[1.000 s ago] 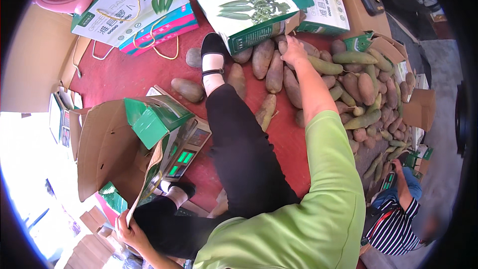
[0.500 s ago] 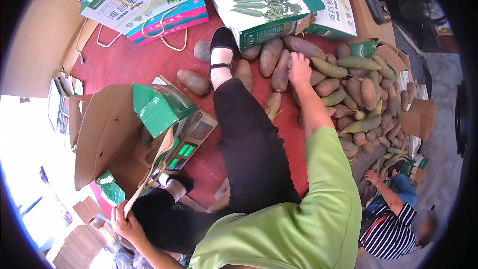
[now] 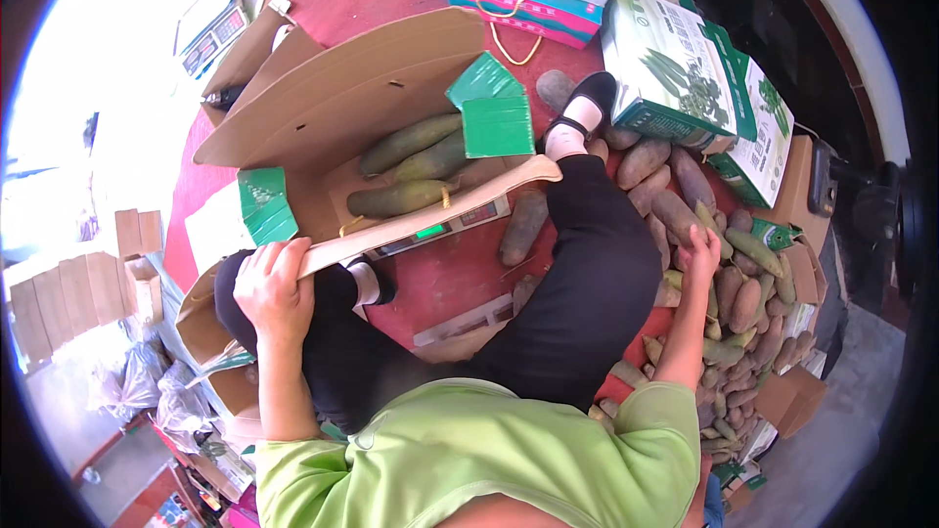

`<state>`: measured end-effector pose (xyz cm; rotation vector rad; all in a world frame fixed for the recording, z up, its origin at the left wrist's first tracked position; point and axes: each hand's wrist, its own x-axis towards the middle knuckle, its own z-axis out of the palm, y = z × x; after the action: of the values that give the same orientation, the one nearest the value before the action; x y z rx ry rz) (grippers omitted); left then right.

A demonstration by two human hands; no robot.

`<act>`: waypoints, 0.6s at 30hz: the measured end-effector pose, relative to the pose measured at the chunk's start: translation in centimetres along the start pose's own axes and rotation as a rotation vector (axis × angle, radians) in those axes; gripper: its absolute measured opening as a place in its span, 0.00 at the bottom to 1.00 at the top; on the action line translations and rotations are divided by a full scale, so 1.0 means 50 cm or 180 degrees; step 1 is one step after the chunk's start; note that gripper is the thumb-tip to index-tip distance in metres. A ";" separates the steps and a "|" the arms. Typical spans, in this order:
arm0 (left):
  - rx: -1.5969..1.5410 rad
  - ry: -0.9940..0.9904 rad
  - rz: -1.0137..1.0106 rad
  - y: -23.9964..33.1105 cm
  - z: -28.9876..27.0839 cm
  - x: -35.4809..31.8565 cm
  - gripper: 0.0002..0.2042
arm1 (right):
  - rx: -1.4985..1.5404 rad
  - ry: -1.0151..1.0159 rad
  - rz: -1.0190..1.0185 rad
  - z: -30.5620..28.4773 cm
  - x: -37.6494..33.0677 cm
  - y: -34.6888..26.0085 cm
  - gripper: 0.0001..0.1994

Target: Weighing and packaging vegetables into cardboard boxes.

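My left hand (image 3: 276,293) is closed on the near edge of an open cardboard carton (image 3: 362,68) with green corner flaps. Three long green radishes (image 3: 416,147) lie inside the carton. Beneath it, a scale with a lit green display (image 3: 430,232) shows in part. To the right, my right hand (image 3: 698,262) has its fingers curled round the lower end of a muddy, purplish radish (image 3: 673,215), at the edge of a large pile of radishes (image 3: 748,303).
Printed white-and-green gift boxes (image 3: 675,68) and a pink-and-blue bag (image 3: 533,12) stand at the back on red cloth (image 3: 333,0). A loose radish (image 3: 524,227) lies between my legs. Another scale (image 3: 210,24) is at far left, with plastic bags (image 3: 147,376) on the floor.
My view has swung, bringing the carton's inside with its radishes into sight. My right hand has come back toward me from the pile's far part; my left still grips the carton edge.
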<state>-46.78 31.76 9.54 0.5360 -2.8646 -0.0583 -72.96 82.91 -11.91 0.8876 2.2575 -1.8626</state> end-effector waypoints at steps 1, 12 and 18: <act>0.0030 0.0002 0.0013 -0.002 -0.001 -0.002 0.10 | 0.0243 -0.0221 -0.0080 0.017 -0.033 -0.036 0.24; -0.0051 0.0181 0.0111 -0.010 0.000 -0.005 0.06 | 0.0139 -0.1856 -0.2125 0.215 -0.331 -0.470 0.23; -0.0131 -0.0020 -0.0087 -0.012 -0.010 -0.013 0.06 | -0.1016 -0.2906 -0.2958 0.385 -0.466 -0.553 0.23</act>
<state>-45.84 31.42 9.84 0.5680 -2.8556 -0.1235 -72.50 53.84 16.95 -1.0308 2.2578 -1.4806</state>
